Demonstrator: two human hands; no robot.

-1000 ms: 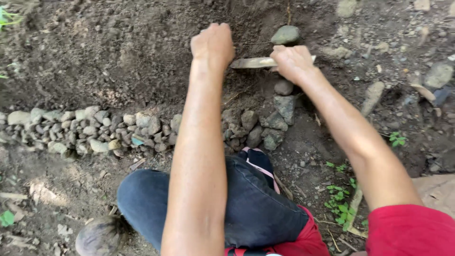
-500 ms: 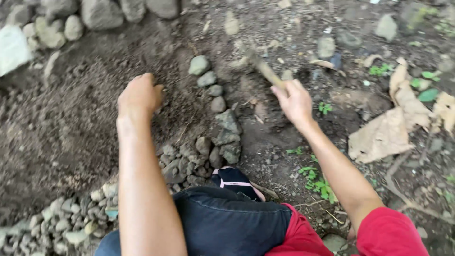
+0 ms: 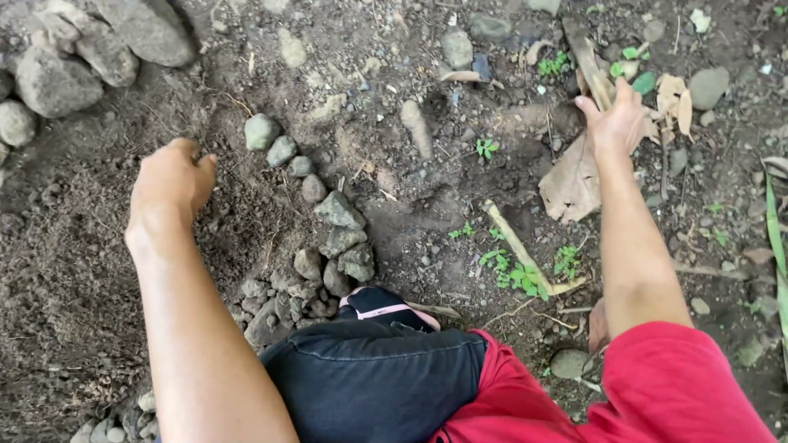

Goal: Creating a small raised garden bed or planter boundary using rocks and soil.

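Left hand (image 3: pixel 171 176) clenched, knuckles on loose soil (image 3: pixel 74 271) left of the stone row (image 3: pixel 324 238); right hand (image 3: pixel 617 121) grasping a stick (image 3: pixel 589 61) at far right.

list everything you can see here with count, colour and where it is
large rocks: several, grey, top left corner
row of stones: many, grey, curving from upper centre down past the knee
loose soil: one patch, dark brown, left side
dry leaves: a few, tan, upper right
stick: one, pale, lying slanted right of centre
small weeds: several, green, right of centre
shoe: one, black with pink trim, bottom centre
left hand: fisted, pressed into the soil
right hand: gripping a wooden piece among the leaves
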